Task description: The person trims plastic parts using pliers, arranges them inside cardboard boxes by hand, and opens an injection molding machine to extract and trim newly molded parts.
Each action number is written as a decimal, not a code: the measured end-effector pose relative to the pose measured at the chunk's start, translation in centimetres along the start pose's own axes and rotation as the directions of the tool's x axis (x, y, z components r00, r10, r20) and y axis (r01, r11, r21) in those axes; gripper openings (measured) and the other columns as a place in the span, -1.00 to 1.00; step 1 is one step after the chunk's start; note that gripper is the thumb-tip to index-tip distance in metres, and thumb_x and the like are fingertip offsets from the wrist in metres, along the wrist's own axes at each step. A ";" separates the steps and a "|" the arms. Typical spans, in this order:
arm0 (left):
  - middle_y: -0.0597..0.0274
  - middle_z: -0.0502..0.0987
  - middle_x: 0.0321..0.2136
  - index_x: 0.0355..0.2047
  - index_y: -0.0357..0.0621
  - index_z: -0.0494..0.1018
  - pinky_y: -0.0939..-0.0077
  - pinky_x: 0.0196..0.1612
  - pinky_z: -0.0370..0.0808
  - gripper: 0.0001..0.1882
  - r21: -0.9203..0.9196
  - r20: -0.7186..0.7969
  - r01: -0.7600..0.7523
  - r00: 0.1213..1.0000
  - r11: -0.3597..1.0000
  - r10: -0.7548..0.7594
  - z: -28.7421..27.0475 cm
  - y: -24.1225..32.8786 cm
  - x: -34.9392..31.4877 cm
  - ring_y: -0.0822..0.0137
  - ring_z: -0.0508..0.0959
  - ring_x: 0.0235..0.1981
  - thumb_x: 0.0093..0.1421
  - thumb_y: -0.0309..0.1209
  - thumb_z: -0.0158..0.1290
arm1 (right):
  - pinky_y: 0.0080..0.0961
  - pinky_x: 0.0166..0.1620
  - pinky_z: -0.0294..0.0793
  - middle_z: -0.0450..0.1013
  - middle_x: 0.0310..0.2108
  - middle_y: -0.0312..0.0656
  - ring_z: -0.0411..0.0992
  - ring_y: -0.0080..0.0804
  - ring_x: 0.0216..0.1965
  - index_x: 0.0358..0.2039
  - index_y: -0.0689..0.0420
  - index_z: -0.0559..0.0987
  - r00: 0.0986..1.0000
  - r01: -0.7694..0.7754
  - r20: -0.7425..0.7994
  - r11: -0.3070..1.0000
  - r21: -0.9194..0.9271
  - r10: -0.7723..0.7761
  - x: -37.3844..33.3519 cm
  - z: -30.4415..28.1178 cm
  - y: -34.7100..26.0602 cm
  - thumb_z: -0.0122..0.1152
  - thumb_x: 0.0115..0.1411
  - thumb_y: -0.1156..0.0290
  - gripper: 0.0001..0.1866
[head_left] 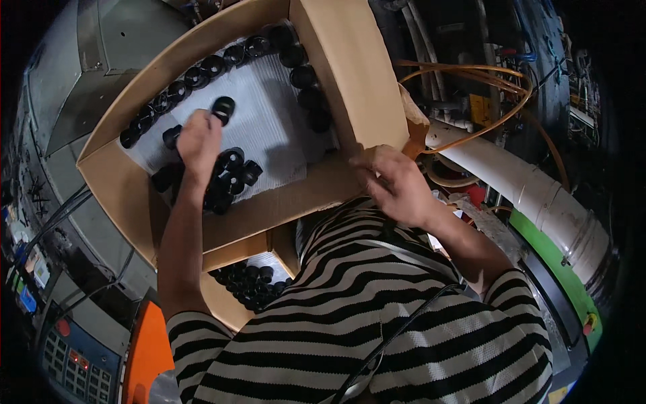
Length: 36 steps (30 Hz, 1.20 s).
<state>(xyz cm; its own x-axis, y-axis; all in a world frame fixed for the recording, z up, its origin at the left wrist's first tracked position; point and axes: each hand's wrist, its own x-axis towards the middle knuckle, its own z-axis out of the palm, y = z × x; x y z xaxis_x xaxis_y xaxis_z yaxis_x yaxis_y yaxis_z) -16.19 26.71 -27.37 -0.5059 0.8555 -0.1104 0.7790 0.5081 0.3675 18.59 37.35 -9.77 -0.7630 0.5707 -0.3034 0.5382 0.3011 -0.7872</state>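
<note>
Over the large cardboard box (262, 215), my left hand (200, 140) is closed, its fingertips on a short black cylindrical fitting (223, 108). Another black fitting (172, 137) lies just left of that hand. Below it, on the near side of the box, is a loose heap of black fittings (232, 172), partly hidden by my forearm. A row of similar fittings (196, 77) lines the far wall and continues down the right side. At the box's near right corner, my right hand (398, 183) has loosely bent fingers, thumb apart, with nothing visible in it.
White ribbed sheeting (259, 101) covers the box floor. A second carton (225, 299) with more black fittings sits lower, close to my body. On the right are a thick pale pipe (525, 182) and orange hose (498, 74); a button panel (77, 363) is at lower left.
</note>
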 end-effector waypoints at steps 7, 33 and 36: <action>-0.19 0.55 -0.47 -0.41 -0.25 0.49 0.00 -0.27 0.48 -0.76 -0.322 0.442 0.181 0.897 0.929 -0.022 7.2 11.3 -8.6 -0.20 0.56 -0.32 0.05 -0.31 0.16 | -0.57 -0.14 0.46 0.50 -0.26 -0.26 0.45 -0.55 -0.23 -0.09 0.25 0.51 0.922 -0.340 -0.097 0.905 0.254 0.374 0.2 0.4 1.9 0.10 0.25 0.54 -0.78; -0.25 0.57 -0.42 -0.32 -0.28 0.50 -0.06 -0.23 0.49 -0.68 -0.404 0.418 0.310 0.900 0.861 -0.128 12.0 14.6 -8.9 -0.25 0.56 -0.27 0.17 -0.21 0.13 | -0.60 -0.12 0.46 0.48 -0.25 -0.27 0.44 -0.59 -0.23 -0.09 0.25 0.48 0.942 -0.274 -0.096 0.903 0.331 0.321 -1.1 2.1 4.0 0.10 0.26 0.56 -0.80; -0.22 0.58 -0.40 -0.26 -0.23 0.48 -0.05 -0.22 0.49 -0.68 -0.412 0.429 0.306 0.896 0.858 -0.113 11.7 13.9 -8.7 -0.26 0.56 -0.28 0.16 -0.20 0.14 | -0.49 -0.12 0.49 0.49 -0.19 -0.09 0.49 -0.40 -0.20 -0.14 0.27 0.53 0.935 -0.295 -0.121 0.919 0.260 0.334 -0.8 2.1 3.5 0.12 0.21 0.53 -0.79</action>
<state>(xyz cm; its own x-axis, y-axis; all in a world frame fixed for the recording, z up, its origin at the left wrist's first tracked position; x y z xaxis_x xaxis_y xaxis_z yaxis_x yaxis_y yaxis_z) 3.44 27.48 -32.13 -0.3822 0.7520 -0.5370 0.3612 0.6565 0.6622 20.38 36.32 -13.43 -0.4906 0.7262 -0.4817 0.6266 -0.0902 -0.7741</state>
